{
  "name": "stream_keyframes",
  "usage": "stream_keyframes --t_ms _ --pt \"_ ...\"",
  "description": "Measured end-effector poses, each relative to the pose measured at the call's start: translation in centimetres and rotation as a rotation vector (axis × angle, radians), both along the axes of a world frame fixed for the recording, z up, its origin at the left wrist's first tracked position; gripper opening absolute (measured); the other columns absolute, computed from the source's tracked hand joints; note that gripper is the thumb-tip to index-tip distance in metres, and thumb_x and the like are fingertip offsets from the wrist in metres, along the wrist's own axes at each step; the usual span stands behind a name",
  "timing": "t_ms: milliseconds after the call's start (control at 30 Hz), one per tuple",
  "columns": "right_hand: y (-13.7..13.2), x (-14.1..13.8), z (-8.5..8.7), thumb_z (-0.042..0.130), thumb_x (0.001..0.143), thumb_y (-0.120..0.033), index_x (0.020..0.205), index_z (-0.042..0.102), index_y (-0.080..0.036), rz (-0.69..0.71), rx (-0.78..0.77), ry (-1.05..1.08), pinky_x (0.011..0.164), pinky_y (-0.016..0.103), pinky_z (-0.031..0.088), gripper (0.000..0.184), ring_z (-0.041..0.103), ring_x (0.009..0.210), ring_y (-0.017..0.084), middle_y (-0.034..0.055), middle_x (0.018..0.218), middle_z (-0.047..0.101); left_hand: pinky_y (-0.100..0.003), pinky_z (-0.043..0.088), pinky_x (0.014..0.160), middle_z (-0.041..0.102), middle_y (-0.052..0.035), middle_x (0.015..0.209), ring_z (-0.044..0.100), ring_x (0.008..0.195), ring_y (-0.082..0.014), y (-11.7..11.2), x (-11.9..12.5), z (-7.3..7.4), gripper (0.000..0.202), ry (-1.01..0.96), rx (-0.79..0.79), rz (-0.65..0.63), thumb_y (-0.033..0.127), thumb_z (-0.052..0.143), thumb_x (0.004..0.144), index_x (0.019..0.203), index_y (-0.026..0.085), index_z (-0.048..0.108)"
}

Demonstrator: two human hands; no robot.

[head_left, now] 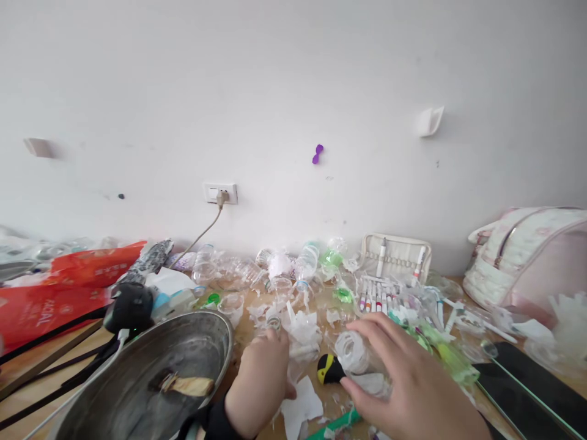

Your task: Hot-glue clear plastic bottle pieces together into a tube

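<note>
My left hand [261,379] is closed over the cluttered middle of the table, knuckles up. A small clear plastic piece [274,321] shows just beyond its fingers; whatever they grip is hidden. To the right, my right hand [408,373] has its thumb and fingers spread, curving around a white ball of string [352,351]; I cannot tell whether it touches it. Near the thumb tip lies a yellow and black rounded object [330,369]. Torn white paper [301,406] and a green stick-like piece [334,425] lie between the hands.
A metal basin [220,330] holding a wooden-handled brush [188,385] stands left. Behind are clear plastic bottles [307,260], a marker case [397,253] and markers [378,296]. Red packaging [96,266] lies far left; a backpack [527,256] and dark flat panel [527,391] sit right.
</note>
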State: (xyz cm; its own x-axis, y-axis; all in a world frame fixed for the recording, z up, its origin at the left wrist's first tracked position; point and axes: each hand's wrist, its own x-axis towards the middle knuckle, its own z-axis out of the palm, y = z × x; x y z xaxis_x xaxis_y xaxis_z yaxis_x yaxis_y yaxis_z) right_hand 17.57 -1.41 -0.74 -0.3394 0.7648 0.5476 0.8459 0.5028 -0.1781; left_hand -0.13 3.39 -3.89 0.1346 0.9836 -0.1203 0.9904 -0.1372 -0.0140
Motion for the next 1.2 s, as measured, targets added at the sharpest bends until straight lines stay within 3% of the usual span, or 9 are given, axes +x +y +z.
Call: stream_keyframes --t_ms 133,233,333,467,567,633,833,1067,1200 --pt "0.1 0.0 -0.6 0.053 0.074 -0.026 0.106 0.046 -0.021 -0.001 -0.021 0.014 0.073 0.045 0.052 0.033 0.057 0.093 0.025 0.0081 0.101 0.055 -0.041 0.053 0.071 0.056 -0.031 0.12 0.066 0.088 -0.0359 -0.4 0.4 0.1 0.076 0.0 -0.032 -0.037 0.019 0.081 0.046 0.115 0.003 0.054" --pt "0.2 0.2 -0.9 0.052 0.076 -0.027 0.111 0.043 -0.023 -0.012 -0.04 0.042 0.078 0.045 0.051 0.036 0.054 0.099 0.025 0.0075 0.108 0.054 -0.043 0.052 0.07 0.062 -0.0291 0.111 0.065 0.086 -0.0382 -0.7 0.4 0.6 0.057 -0.012 -0.037 -0.113 0.018 0.075 0.05 0.103 0.001 0.061" --pt "0.1 0.2 -0.6 0.053 0.078 -0.032 0.114 0.044 -0.026 -0.047 -0.042 0.165 0.084 0.045 0.047 0.038 0.049 0.108 0.026 0.0065 0.116 0.051 -0.048 0.05 0.07 0.067 -0.0273 0.098 0.065 0.083 -0.0409 -1.0 -0.1 1.5 0.053 -0.053 -0.011 -0.2 0.018 0.069 0.054 0.102 0.0 0.06" --pt "0.4 0.4 0.2 0.056 0.078 -0.045 0.114 0.047 -0.03 -0.092 -0.275 0.794 0.096 0.043 0.038 0.04 0.044 0.117 0.025 0.0022 0.122 0.052 -0.045 0.049 0.076 0.069 -0.0149 0.094 0.064 0.088 -0.0341 -1.7 -0.6 2.9 0.049 -0.207 0.065 -0.289 0.038 0.059 0.066 0.107 0.012 0.052" --pt "1.2 1.0 0.0 0.058 0.077 -0.048 0.118 0.045 -0.026 0.12 -0.48 1.286 0.096 0.04 0.04 0.049 0.048 0.113 0.025 0.0053 0.116 0.058 -0.036 0.047 0.083 0.064 -0.0098 0.108 0.06 0.098 -0.0262 -2.4 -0.5 3.6 0.051 -0.56 0.101 -0.329 0.038 0.057 0.069 0.115 0.021 0.041" --pt "1.6 1.3 -0.5 0.057 0.08 -0.045 0.12 0.044 -0.024 0.264 -0.553 1.407 0.094 0.041 0.041 0.047 0.05 0.111 0.026 0.0068 0.115 0.059 -0.033 0.045 0.086 0.061 -0.0075 0.113 0.058 0.1 -0.0226 -2.7 -0.2 3.8 0.056 -0.784 0.072 -0.382 0.032 0.06 0.067 0.117 0.024 0.037" --pt "1.5 1.0 -1.4 0.05 0.086 -0.041 0.122 0.044 -0.026 0.441 -0.551 1.364 0.096 0.044 0.039 0.039 0.049 0.114 0.026 0.0072 0.122 0.055 -0.036 0.042 0.092 0.053 -0.0072 0.122 0.054 0.107 -0.0231 -2.7 0.0 3.4 0.065 -0.901 0.082 -0.469 0.022 0.06 0.062 0.122 0.027 0.034" --pt "1.6 1.0 -2.0 0.044 0.087 -0.047 0.117 0.05 -0.024 0.317 -0.526 1.318 0.098 0.04 0.038 0.038 0.05 0.113 0.025 0.008 0.118 0.058 -0.032 0.045 0.088 0.061 -0.0025 0.116 0.057 0.103 -0.0227 -2.4 0.3 3.1 0.057 -0.934 -0.077 -0.512 0.021 0.059 0.065 0.119 0.027 0.039" --pt "1.7 0.9 -2.4 0.049 0.084 -0.05 0.114 0.052 -0.023 0.266 -0.564 1.351 0.101 0.038 0.035 0.04 0.042 0.12 0.025 0.0068 0.121 0.056 -0.035 0.049 0.081 0.065 -0.0054 0.108 0.06 0.095 -0.0247 -2.5 0.5 2.8 0.05 -0.976 -0.15 -0.48 0.024 0.059 0.067 0.114 0.022 0.044"
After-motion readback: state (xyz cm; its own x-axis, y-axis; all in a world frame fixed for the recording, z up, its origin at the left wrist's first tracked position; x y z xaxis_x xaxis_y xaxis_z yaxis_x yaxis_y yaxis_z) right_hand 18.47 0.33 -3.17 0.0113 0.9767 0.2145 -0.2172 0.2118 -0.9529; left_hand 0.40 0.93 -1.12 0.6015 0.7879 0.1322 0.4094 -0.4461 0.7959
